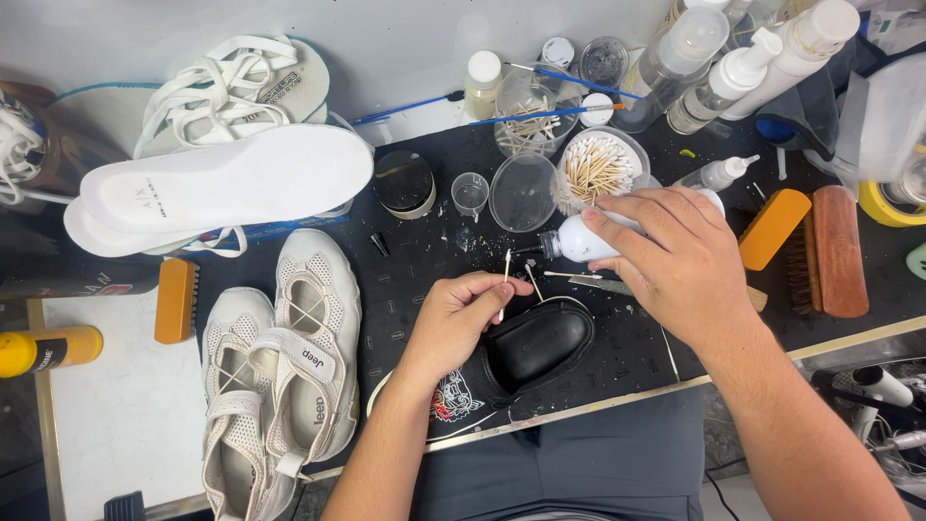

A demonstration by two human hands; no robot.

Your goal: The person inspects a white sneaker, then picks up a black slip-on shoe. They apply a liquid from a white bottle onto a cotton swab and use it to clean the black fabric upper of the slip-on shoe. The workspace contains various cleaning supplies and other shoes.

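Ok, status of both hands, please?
Left hand pinches thin cotton swab above black shoe. Right hand tips small white bottle toward it. Nothing between.

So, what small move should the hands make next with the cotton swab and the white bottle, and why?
Probably bring the cotton swab tip up to the white bottle nozzle. The left hand holds the swab upright beside the black shoe, and the right hand tips the bottle sideways, its nozzle pointing at the swab but still apart from it.
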